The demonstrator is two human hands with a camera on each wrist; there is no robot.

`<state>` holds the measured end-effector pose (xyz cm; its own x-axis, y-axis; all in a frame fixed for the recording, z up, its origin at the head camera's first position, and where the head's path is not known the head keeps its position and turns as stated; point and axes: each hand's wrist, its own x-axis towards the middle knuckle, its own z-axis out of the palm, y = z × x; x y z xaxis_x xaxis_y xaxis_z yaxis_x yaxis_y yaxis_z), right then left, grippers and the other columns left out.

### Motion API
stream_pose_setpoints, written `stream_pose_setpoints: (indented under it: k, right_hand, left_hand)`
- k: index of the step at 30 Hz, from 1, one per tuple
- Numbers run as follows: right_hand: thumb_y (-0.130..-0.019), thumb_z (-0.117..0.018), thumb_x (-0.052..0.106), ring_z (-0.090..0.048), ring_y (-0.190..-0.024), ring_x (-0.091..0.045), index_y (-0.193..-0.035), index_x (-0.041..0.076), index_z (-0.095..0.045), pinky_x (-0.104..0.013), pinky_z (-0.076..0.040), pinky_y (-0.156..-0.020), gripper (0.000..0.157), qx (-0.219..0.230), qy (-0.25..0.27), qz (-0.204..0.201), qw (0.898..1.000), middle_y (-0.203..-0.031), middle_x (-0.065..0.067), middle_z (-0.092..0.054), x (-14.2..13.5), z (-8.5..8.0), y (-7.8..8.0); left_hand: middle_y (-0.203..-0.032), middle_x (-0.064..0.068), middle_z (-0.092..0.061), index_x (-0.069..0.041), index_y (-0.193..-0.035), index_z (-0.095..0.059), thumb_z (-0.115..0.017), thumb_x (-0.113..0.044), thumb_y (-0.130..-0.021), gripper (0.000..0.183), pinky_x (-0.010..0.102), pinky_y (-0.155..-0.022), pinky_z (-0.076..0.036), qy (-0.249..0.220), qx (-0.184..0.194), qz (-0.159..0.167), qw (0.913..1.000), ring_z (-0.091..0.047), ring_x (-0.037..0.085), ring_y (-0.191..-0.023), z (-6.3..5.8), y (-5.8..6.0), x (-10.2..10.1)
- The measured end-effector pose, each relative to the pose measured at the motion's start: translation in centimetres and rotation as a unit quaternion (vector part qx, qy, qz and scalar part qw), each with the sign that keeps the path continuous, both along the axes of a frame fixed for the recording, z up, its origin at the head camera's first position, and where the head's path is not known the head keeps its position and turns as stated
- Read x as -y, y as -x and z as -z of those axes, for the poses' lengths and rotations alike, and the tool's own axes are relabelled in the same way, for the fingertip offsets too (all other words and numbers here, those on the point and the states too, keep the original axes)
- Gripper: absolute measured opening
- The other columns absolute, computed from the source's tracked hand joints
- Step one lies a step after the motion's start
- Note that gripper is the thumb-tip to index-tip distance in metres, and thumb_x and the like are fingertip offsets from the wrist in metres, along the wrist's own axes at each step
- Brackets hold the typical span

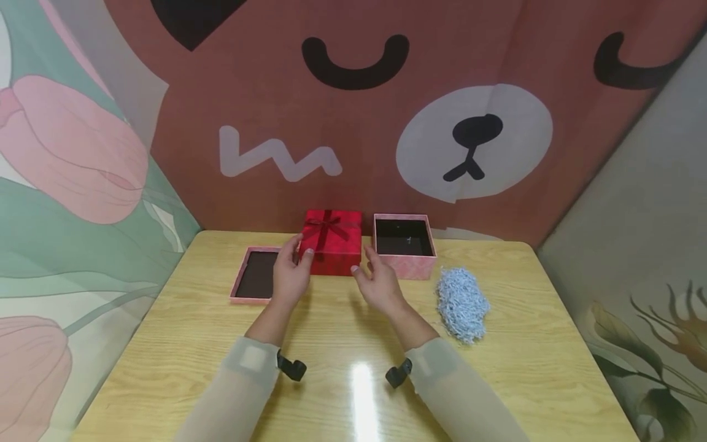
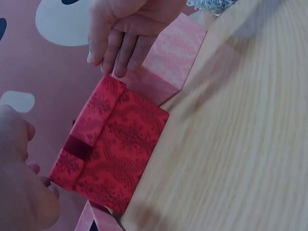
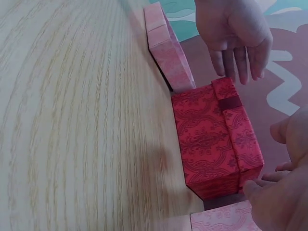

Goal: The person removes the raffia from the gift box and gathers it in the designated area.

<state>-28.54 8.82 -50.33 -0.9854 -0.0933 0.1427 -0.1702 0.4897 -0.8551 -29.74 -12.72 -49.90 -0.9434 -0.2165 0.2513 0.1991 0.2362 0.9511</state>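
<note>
A red patterned gift box (image 1: 334, 245) with its lid on and a dark red ribbon bow (image 1: 327, 226) stands at the back of the table. My left hand (image 1: 291, 273) is at its left side, fingers extended; fingertips come close to the lid's edge, and I cannot tell if they touch. On the opposite side my right hand (image 1: 380, 283) is held with palm turned inward and fingers loosely extended, nothing in it. The left wrist view shows the box's front face (image 2: 127, 144) between both hands. In the right wrist view, fingers of the right hand (image 3: 284, 187) lie close to the lid's corner.
Right of the red box is a pink box (image 1: 405, 265) without its lid, dark inside. A shallow pink lid (image 1: 248, 300), dark side up, lies to the left, partly behind the left hand. Blue shredded paper (image 1: 463, 305) is heaped at the right. A printed curtain (image 1: 276, 202) hangs behind.
</note>
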Motion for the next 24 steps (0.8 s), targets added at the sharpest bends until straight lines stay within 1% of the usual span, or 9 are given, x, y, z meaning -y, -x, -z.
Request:
stream_pose_setpoints:
  k: [4, 6, 10, 14, 19, 24]
  right_hand:
    - [-0.102, -0.065, 0.031, -0.056, -0.134, -0.039, -0.163, 0.013, -0.033, -0.050, -0.048, -0.111, 0.072, 0.013, -0.025, -0.010, 1.000, -0.158, -0.015, -0.047, -0.1, 0.3, 0.4]
    - [-0.101, -0.065, 0.033, -0.056, -0.134, -0.038, -0.164, 0.013, -0.031, -0.050, -0.047, -0.112, 0.074, 0.018, -0.033, -0.014, 0.999, -0.159, -0.014, -0.046, -0.1, 0.4, 0.5]
    - [-0.101, -0.066, 0.032, -0.056, -0.134, -0.039, -0.164, 0.012, -0.030, -0.049, -0.045, -0.114, 0.075, 0.023, -0.034, -0.021, 0.999, -0.159, -0.015, -0.045, -0.1, 0.5, 0.8]
    - [-0.101, -0.067, 0.029, -0.056, -0.134, -0.040, -0.163, 0.010, -0.031, -0.050, -0.044, -0.115, 0.074, 0.024, -0.021, -0.027, 0.999, -0.161, -0.015, -0.043, 0.1, 0.6, 1.2]
    - [-0.101, -0.066, 0.025, -0.055, -0.135, -0.040, -0.162, 0.006, -0.032, -0.049, -0.045, -0.114, 0.072, 0.025, -0.010, -0.032, 0.999, -0.167, -0.010, -0.034, 0.3, 0.6, 1.4]
    - [-0.101, -0.066, 0.025, -0.055, -0.136, -0.037, -0.163, 0.007, -0.032, -0.048, -0.044, -0.115, 0.072, 0.034, -0.007, -0.027, 0.999, -0.167, -0.007, -0.033, 0.4, 0.4, 1.3]
  left_hand:
    - [-0.157, 0.022, -0.044, 0.001, -0.155, -0.044, -0.063, -0.012, -0.103, 0.057, 0.044, -0.119, -0.039, -0.004, 0.038, 0.015, 0.9991, -0.044, 0.035, -0.145, 0.6, 0.3, 0.5]
    - [-0.159, 0.021, -0.041, 0.000, -0.157, -0.039, -0.063, -0.014, -0.103, 0.062, 0.042, -0.120, -0.038, 0.004, 0.059, 0.024, 0.9979, -0.041, 0.033, -0.148, 0.8, 0.4, 0.8]
    - [-0.163, 0.016, -0.038, -0.004, -0.161, -0.033, -0.064, -0.023, -0.103, 0.068, 0.039, -0.120, -0.037, 0.039, 0.094, 0.037, 0.9941, -0.039, 0.028, -0.149, 1.2, 0.7, 1.2]
    - [-0.163, 0.013, -0.040, -0.007, -0.162, -0.032, -0.062, -0.027, -0.104, 0.069, 0.038, -0.119, -0.039, 0.060, 0.110, 0.047, 0.9910, -0.041, 0.025, -0.148, 1.6, 0.8, 1.6]
    - [-0.158, 0.012, -0.047, -0.010, -0.161, -0.037, -0.061, -0.029, -0.105, 0.065, 0.039, -0.116, -0.043, 0.069, 0.125, 0.043, 0.9888, -0.047, 0.024, -0.144, 1.5, 0.6, 1.8]
    - [-0.156, 0.012, -0.050, -0.012, -0.160, -0.039, -0.061, -0.030, -0.105, 0.063, 0.042, -0.115, -0.044, 0.072, 0.127, 0.042, 0.9884, -0.048, 0.025, -0.143, 1.4, 0.5, 1.9]
